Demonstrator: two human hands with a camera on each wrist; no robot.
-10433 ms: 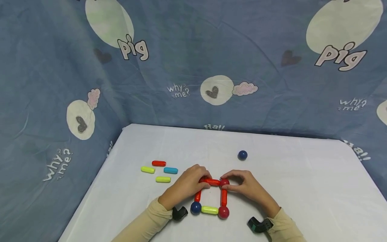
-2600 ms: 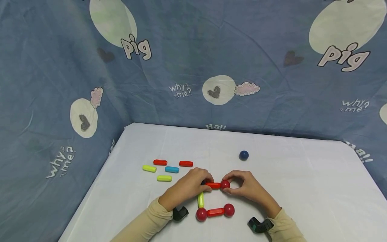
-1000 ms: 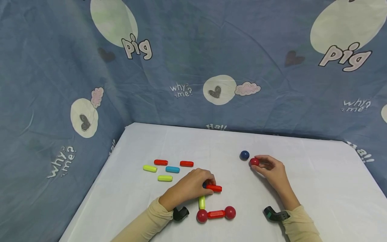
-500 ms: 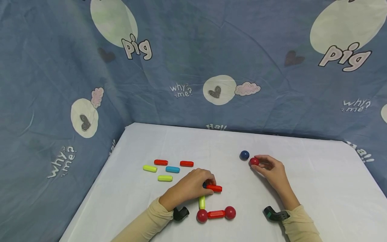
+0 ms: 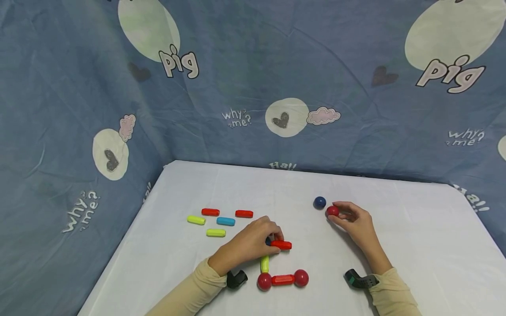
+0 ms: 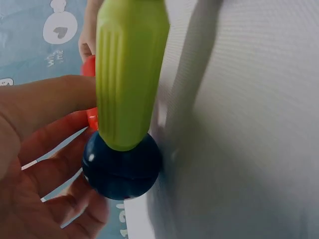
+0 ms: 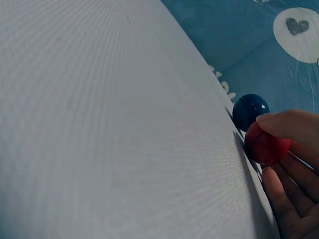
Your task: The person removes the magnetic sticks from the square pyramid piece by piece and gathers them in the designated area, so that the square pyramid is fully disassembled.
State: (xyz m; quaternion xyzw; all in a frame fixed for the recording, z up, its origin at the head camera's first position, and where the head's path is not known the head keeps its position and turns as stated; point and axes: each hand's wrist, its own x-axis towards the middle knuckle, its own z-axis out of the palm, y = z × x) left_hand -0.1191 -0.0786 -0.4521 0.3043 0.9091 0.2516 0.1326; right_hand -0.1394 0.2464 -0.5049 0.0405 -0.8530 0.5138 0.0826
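My left hand (image 5: 256, 237) pinches a red rod (image 5: 282, 245), its fingers also around a dark blue ball (image 6: 122, 167) at the rod's left end. From that ball a yellow-green rod (image 5: 265, 264) runs toward me to a red ball (image 5: 264, 281). A second red rod (image 5: 283, 280) lies between this ball and another red ball (image 5: 301, 278). Farther back and to the right, my right hand (image 5: 357, 221) holds a separate red ball (image 7: 266, 143) between thumb and fingers, low over the table. Close beside it sits a loose blue ball (image 5: 319, 202).
Several loose rods lie at the left of the white table (image 5: 415, 237): two red, one blue (image 5: 225, 221) and two yellow-green. A blue patterned cloth (image 5: 221, 145) hangs behind and along the left side. Both wrists wear black camera bands.
The earlier closed square of rods and balls is now open on its right side. A red rod lies loose at the back left. My right hand has carried the far-right red ball beside the blue one.
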